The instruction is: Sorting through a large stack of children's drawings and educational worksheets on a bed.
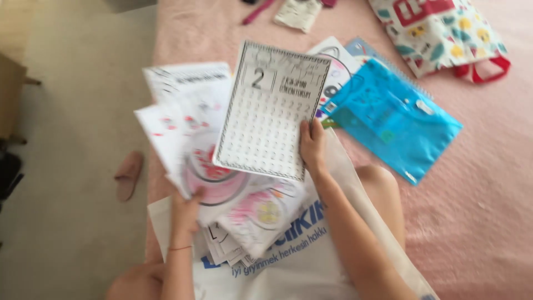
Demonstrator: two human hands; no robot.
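Far left, on the pale floor: a pink slipper (129, 175), well apart from the bed. My left hand (186, 210) grips the lower edge of a fanned stack of colouring sheets (189, 128), thumb on top, fingers hidden underneath. More loose sheets (250, 228) lie below it, resting on a white plastic bag with blue lettering (288, 261) spread across my lap; whether any sit inside the bag I cannot tell.

Centre: my right hand (312, 145) pinches the right edge of a number-tracing worksheet (269, 114), held tilted above the stack and overlapping it.

Right of it, flat on the pink bedspread (477, 194): a blue zip pouch (395, 119) lying over spiral notebooks (355, 53), closed, contents hidden. Far right, top: a patterned fabric tote with red handles (438, 30), contents out of view. Picture is blurred.
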